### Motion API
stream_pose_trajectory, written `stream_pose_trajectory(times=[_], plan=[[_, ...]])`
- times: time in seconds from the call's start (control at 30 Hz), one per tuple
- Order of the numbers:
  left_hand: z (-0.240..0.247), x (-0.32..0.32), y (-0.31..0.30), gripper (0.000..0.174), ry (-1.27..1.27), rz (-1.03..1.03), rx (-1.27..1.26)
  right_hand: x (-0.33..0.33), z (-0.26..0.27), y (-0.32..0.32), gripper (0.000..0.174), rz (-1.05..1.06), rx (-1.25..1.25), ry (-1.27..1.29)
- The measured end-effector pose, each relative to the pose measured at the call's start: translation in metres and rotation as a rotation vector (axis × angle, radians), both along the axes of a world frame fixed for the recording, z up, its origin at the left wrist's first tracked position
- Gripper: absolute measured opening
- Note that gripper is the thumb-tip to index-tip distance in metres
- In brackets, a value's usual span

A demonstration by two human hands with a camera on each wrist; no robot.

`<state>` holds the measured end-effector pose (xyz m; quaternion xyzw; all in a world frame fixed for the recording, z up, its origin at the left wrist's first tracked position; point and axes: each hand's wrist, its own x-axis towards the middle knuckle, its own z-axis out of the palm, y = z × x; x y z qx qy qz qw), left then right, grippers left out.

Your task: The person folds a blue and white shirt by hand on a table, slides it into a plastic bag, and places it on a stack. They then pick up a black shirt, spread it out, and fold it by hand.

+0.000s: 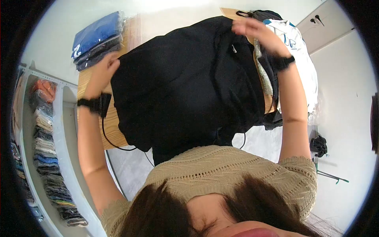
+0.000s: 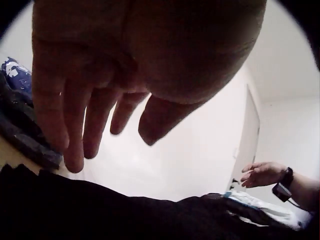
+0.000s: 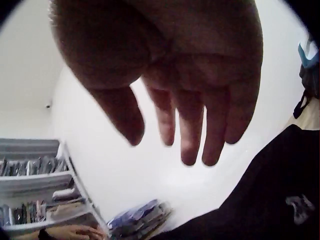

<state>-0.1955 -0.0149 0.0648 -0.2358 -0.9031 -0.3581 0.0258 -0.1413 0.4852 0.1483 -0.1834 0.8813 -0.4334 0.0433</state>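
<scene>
A black garment [image 1: 177, 83] lies spread across the wooden table [image 1: 118, 132], with a small white mark near its upper right part. My left hand [image 1: 103, 73] is at its left edge. In the left wrist view, the fingers [image 2: 75, 125] point down, loosely bent and spread, with nothing between them, above the black fabric. Over the upper right corner of the garment my right hand [image 1: 260, 34] is raised, slightly blurred. The right wrist view shows its fingers [image 3: 191, 130] relaxed and apart, likewise holding nothing.
Folded clothes in clear bags [image 1: 98, 37], blue on top, are stacked at the table's back left. White printed clothing [image 1: 298, 59] lies at the right, near a black strapped item [image 1: 266, 15]. A shelf of folded garments [image 1: 49, 150] stands left. A cable [image 1: 107, 136] hangs from the left wrist.
</scene>
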Motion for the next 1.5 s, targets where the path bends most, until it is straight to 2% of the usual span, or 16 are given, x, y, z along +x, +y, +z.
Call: stream_pose_trajectory(times=[0.03,0.17,0.23,0.33,0.53,0.6,0.7,0.8,0.87,0.93,0.97,1.03,1.2,1.33,1.47,1.5], plan=[[0.011,0.032,0.006,0.034,-0.096,-0.005,-0.059,0.026,-0.006,-0.003,0.036,0.143,-0.025,-0.047],[0.021,0.124,0.011,0.044,-0.254,-0.054,-0.191,0.111,-0.032,-0.028,0.043,0.265,0.229,-0.220],[0.019,0.147,0.012,0.048,-0.380,-0.037,-0.176,0.137,-0.062,-0.035,0.046,0.139,0.318,-0.075],[-0.009,0.159,0.001,0.059,-0.213,-0.137,-0.432,0.164,-0.088,-0.038,0.045,-0.028,0.405,0.039],[-0.028,0.161,0.000,0.064,-0.135,-0.103,-0.507,0.177,-0.124,-0.020,0.037,-0.662,0.175,0.179],[-0.036,0.159,-0.004,0.063,-0.113,-0.111,-0.483,0.172,-0.131,-0.016,0.033,-0.719,0.140,0.284],[-0.037,0.157,-0.005,0.060,-0.097,-0.115,-0.508,0.162,-0.125,-0.006,0.026,-0.624,0.346,0.013],[-0.041,0.157,-0.007,0.058,-0.071,-0.085,-0.534,0.154,-0.123,0.009,0.023,-0.627,0.248,0.146],[-0.046,0.154,-0.010,0.057,-0.062,-0.069,-0.547,0.154,-0.115,0.027,0.020,-0.852,0.158,0.367],[-0.048,0.150,-0.014,0.056,-0.061,-0.059,-0.564,0.163,-0.093,0.042,0.022,-1.074,0.055,0.322],[-0.049,0.146,-0.016,0.056,-0.065,-0.081,-0.575,0.162,-0.095,0.067,0.023,-1.088,-0.094,0.318],[-0.055,0.134,-0.023,0.057,-0.062,-0.125,-0.553,0.164,-0.106,0.110,0.023,-1.117,-0.061,0.311],[-0.031,0.129,-0.015,0.058,-0.096,-0.138,-0.567,0.190,-0.098,0.147,0.024,-1.009,0.238,-0.059],[-0.021,0.122,-0.018,0.051,-0.089,-0.115,-0.436,0.201,-0.032,0.089,0.027,-0.891,0.334,0.041],[-0.037,0.099,-0.030,0.038,-0.002,-0.091,-0.402,0.177,-0.022,0.040,0.023,-0.465,0.299,0.040],[-0.036,0.095,-0.030,0.038,0.009,-0.091,-0.398,0.171,-0.017,0.031,0.023,-0.470,0.300,0.051]])
